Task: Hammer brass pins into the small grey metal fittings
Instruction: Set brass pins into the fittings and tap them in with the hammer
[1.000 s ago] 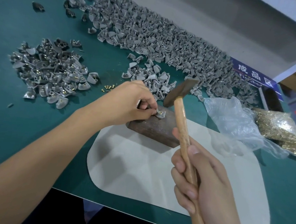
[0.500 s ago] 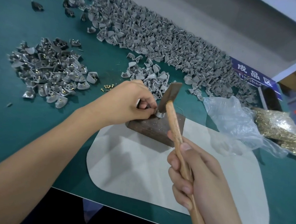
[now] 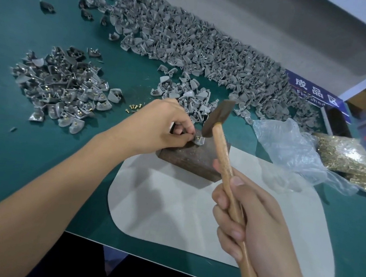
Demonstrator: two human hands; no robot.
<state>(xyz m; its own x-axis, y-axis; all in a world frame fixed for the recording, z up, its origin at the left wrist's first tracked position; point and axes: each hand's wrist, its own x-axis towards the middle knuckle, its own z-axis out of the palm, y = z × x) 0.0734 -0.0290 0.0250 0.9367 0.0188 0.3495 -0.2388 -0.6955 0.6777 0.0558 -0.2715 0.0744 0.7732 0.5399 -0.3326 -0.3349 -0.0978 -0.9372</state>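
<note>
Since half a second ago the hammer point(image 3: 219, 117) has lifted back off the work, its head now hanging just above and to the 2 o'clock side of the fitting point(image 3: 198, 141). That fitting sits on the dark block point(image 3: 192, 157), a brass pin point(image 3: 196, 137) standing in it, pinched in place by the fingertips of the left hand point(image 3: 163, 125); the right hand point(image 3: 256, 227) is curled round the wooden handle. Judging by the piles, the job is partly done: one heap of fittings showing brass point(image 3: 58, 87) lies at 9 o'clock from the block, while a far larger band of plain grey ones point(image 3: 198, 47) stretches from 11 to 2 o'clock, with a small cluster point(image 3: 182, 95) at 12. Neither heap can be counted piece by piece. One hammer, one block, one pale mat point(image 3: 191, 218), about six loose pins point(image 3: 133, 107) at 10 o'clock, and one bag of pins point(image 3: 351, 162) at 3 o'clock, beside crumpled clear plastic point(image 3: 283, 144).
</note>
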